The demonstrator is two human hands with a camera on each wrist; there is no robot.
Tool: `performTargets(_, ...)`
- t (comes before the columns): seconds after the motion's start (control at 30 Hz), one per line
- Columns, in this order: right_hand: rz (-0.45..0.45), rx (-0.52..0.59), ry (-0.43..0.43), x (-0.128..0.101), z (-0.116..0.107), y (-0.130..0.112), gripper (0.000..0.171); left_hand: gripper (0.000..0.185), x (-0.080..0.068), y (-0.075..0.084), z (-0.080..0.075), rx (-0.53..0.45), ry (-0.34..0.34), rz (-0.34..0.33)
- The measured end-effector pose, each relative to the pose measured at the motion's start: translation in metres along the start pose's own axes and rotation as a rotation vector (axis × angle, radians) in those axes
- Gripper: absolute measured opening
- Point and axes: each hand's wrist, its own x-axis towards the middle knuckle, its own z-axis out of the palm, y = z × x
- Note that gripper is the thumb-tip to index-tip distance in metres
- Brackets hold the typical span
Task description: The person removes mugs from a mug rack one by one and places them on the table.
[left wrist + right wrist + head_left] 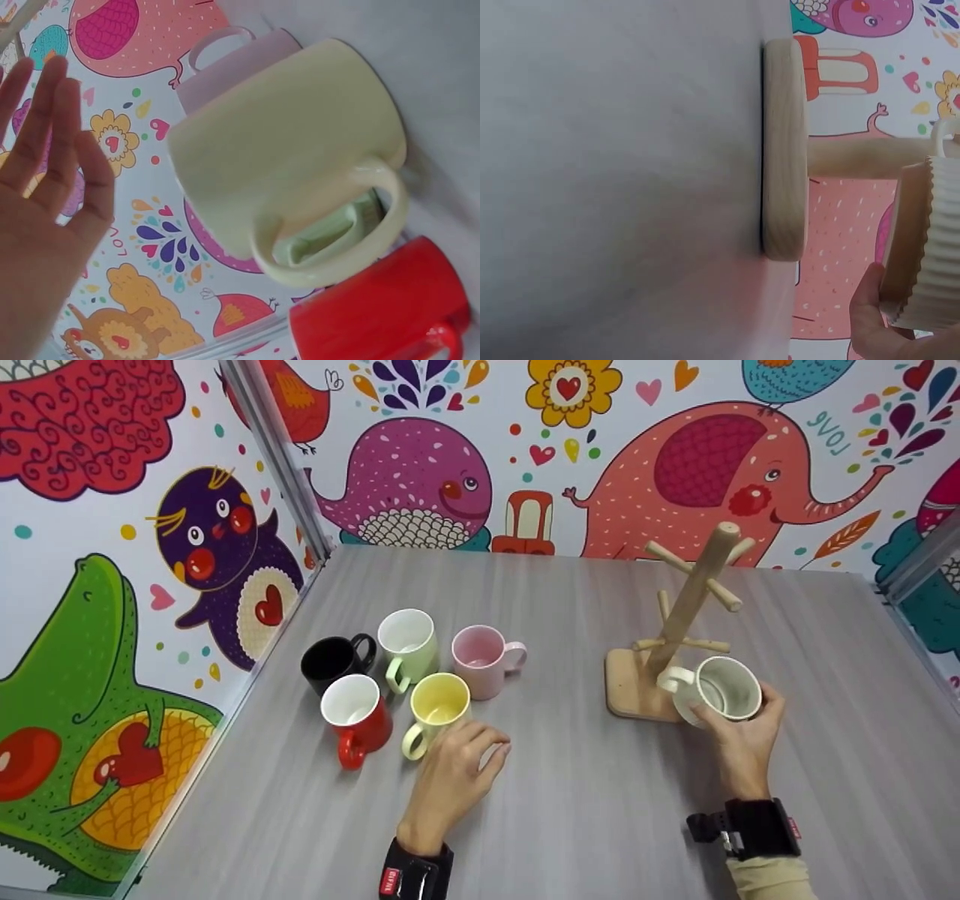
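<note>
My right hand (746, 742) grips a white mug (724, 690) by its body, thumb on the near side, handle pointing left. The mug is held just in front of a wooden mug tree (686, 607), near its lower pegs. In the right wrist view the mug (937, 247) shows a ribbed side, and the stand's base (784, 150) lies beside it. My left hand (457, 776) hovers by the yellow mug (440, 705) with fingers loosely bent, holding nothing. In the left wrist view that hand (52, 165) is apart from the yellow mug (285, 142).
Around the yellow mug stand a red mug (360, 720), a black mug (334, 664), a pale green mug (409, 641) and a pink mug (480, 660). They share the grey table (562, 795). Cartoon-printed panels (555, 457) border the back and left.
</note>
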Motion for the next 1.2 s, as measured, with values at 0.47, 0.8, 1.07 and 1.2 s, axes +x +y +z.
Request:
performTargets(0.47,-0.026,0.009,-0.097,-0.022,0.008,-0.011,0.072,0.005,0.001,0.002,0.0,-0.013,0.0,0.0)
performTargets(0.8,-0.079,-0.063,-0.183,-0.036,0.014,-0.019,0.074,0.005,0.004,0.005,0.001,-0.009,0.015,0.009)
performTargets(1.07,-0.108,-0.072,-0.249,-0.048,0.018,-0.027,0.08,0.005,0.008,0.007,0.003,-0.01,0.029,0.043)
performTargets(1.2,-0.127,-0.065,-0.284,-0.053,0.021,-0.031,0.082,0.006,0.01,0.009,0.003,-0.009,0.021,0.047)
